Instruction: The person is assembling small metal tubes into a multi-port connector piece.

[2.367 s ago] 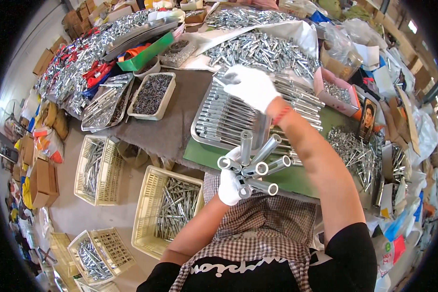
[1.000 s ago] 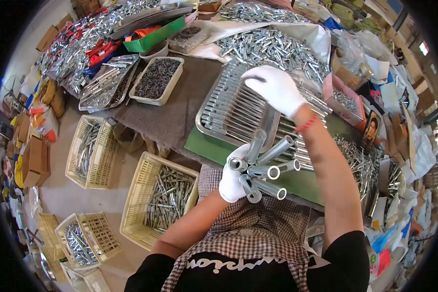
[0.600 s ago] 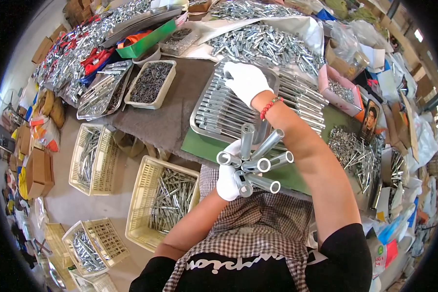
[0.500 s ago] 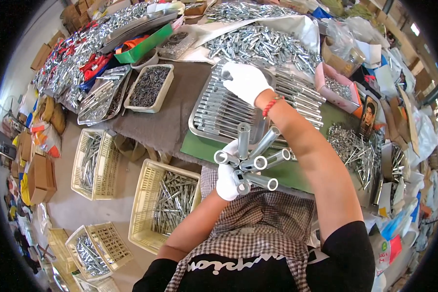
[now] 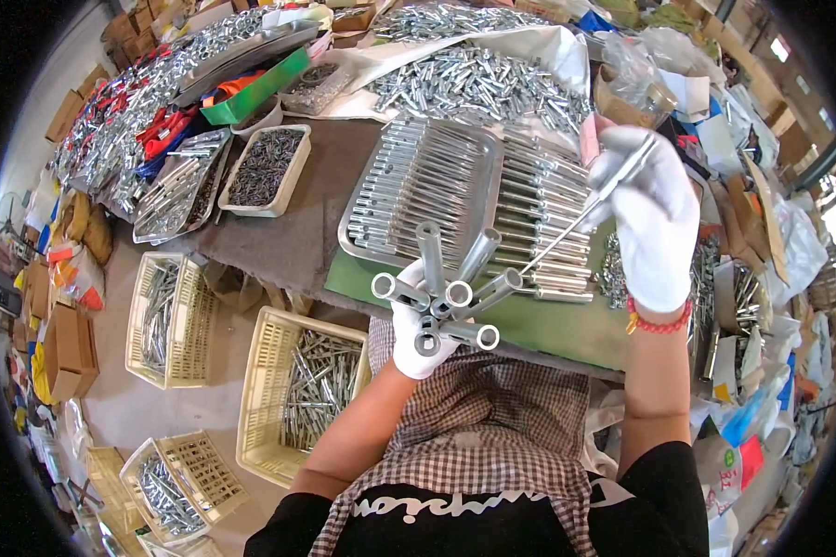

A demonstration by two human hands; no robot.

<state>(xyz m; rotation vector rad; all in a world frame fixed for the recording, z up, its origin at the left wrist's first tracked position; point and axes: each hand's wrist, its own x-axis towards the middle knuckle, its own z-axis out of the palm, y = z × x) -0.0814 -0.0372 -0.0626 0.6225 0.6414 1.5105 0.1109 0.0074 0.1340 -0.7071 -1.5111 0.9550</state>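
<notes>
My left hand (image 5: 422, 327) is closed tight around a bunch of metal tubes (image 5: 448, 288). They stick out of my white glove like a fan, open ends up, just over the near edge of the green mat (image 5: 529, 320). My right hand (image 5: 653, 227) is up high and to the right. Its fingers are pinched on the top of a long thin rod (image 5: 581, 221). The rod slants down and its low tip sits at the mouth of one tube.

I think a few things can go wrong here. I am holding a lot of tubes at once, and they point every which way. If my grip gets loose, one can slide out and fall into the yellow basket (image 5: 299, 390) by my knees, or onto the floor. The rod is long and I hold only its far end, so the tip can wobble. It may miss the hole and poke my glove. If I push too hard on one tube, the others may shift and the whole bunch may come apart.

The silver tray (image 5: 418, 186) full of tubes is just behind my left hand. A bump from my arm could make those roll off
</notes>
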